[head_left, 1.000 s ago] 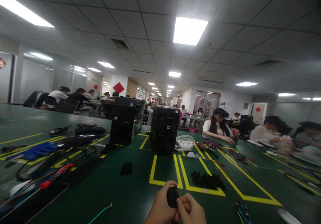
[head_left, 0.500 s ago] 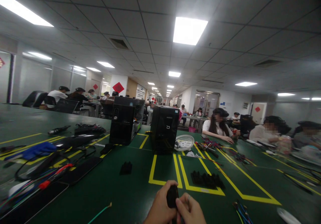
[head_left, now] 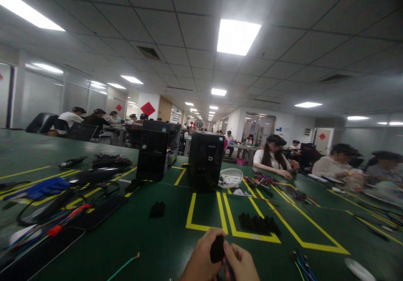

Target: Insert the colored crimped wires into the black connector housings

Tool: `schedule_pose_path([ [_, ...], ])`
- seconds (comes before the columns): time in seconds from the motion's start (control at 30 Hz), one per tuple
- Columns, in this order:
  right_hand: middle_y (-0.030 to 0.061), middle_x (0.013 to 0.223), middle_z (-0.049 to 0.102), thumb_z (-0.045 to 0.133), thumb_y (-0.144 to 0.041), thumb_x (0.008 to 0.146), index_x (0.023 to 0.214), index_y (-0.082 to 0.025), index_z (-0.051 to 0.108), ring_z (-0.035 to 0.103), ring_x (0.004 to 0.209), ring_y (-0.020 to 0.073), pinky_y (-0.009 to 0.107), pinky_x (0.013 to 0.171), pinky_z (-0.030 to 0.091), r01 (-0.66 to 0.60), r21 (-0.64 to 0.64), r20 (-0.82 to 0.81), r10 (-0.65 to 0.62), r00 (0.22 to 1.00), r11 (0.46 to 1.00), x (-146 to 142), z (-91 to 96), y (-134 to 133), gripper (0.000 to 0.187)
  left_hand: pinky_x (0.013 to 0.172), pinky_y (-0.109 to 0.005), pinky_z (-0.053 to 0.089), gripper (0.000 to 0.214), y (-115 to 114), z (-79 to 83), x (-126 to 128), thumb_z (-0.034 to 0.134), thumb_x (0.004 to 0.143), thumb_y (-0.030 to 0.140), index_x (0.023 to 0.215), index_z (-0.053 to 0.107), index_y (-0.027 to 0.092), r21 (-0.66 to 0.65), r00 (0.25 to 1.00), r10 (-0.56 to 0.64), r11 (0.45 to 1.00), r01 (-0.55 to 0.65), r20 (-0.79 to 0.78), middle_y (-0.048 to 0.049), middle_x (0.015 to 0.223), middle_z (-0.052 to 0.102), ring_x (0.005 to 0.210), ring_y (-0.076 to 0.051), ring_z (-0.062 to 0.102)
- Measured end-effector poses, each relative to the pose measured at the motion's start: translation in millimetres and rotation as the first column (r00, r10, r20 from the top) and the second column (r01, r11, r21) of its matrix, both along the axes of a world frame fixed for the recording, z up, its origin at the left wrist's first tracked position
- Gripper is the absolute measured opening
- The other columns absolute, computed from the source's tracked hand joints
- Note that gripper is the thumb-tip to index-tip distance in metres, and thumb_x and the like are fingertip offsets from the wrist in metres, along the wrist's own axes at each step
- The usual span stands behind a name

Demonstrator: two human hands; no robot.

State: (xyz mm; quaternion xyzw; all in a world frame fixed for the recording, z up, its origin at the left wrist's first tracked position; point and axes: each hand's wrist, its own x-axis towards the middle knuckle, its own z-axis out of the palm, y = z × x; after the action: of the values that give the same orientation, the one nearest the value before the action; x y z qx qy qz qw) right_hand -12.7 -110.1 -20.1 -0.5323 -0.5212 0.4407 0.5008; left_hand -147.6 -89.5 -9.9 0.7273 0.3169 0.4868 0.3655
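Both your hands leave the bottom of the frame: your left hand (head_left: 200, 256) grips a small black part (head_left: 216, 250) and your right hand (head_left: 242, 263) pinches its right side, hiding its lower end, so its exact kind cannot be told. Beyond, black pieces (head_left: 258, 224) merge darkly by yellow tape (head_left: 262, 237). Past a black computer tower (head_left: 206, 163), the rightmost co-worker (head_left: 385, 174) blurs, cut off.

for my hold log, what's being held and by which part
A small black piece: the left grip holds its left side and top; the right grip seems to pinch its right edge.
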Motion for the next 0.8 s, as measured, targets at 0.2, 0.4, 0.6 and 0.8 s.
schedule_pose_path([
  [0.2,-0.0086,0.036,0.038,0.055,-0.078,0.062,0.056,-0.021,0.042,0.028,0.029,0.0037,0.017,0.031,0.020,-0.027,-0.016,-0.055,0.026,0.998,1.000,-2,0.8,-1,0.059,0.082,-0.028,0.047,0.044,-1,-2.0,3,0.051,0.066,0.002,0.105,0.060,0.020,0.064,0.998,0.031,0.998,-0.028,-0.050,-0.0062,0.103,0.064,0.092,-0.019,0.060],
  [0.4,-0.0077,0.042,0.039,0.052,-0.074,0.069,0.057,-0.020,0.044,0.033,0.039,0.0065,0.020,0.040,0.023,0.001,0.064,0.028,-0.002,1.000,0.998,0,-3.2,-1,0.056,0.086,-0.027,0.045,0.042,-3,0.9,0,0.053,0.069,0.003,0.107,0.057,0.021,0.094,0.997,0.022,0.995,-0.015,-0.076,-0.0054,0.107,0.062,0.097,-0.018,0.058],
  [0.6,-0.0081,0.042,0.037,0.047,-0.078,0.068,0.056,-0.020,0.042,0.031,0.038,0.0071,0.022,0.040,0.022,-0.039,0.025,0.074,0.038,0.997,0.999,5,-5.1,1,0.059,0.090,-0.027,0.042,0.041,-3,0.3,-3,0.054,0.073,0.004,0.109,0.055,0.022,0.189,0.993,-0.006,0.982,0.028,-0.116,-0.0055,0.109,0.059,0.102,-0.017,0.056],
  [0.8,-0.0064,0.045,0.039,0.044,-0.079,0.069,0.056,-0.020,0.042,0.036,0.041,0.0084,0.022,0.043,0.026,0.001,0.079,0.136,-0.012,0.991,0.997,5,-13.8,5,0.060,0.088,-0.026,0.043,0.040,-5,1.2,-3,0.051,0.074,0.003,0.109,0.055,0.022,0.137,0.990,-0.007,0.990,0.027,-0.142,-0.0057,0.111,0.058,0.100,-0.017,0.056],
])
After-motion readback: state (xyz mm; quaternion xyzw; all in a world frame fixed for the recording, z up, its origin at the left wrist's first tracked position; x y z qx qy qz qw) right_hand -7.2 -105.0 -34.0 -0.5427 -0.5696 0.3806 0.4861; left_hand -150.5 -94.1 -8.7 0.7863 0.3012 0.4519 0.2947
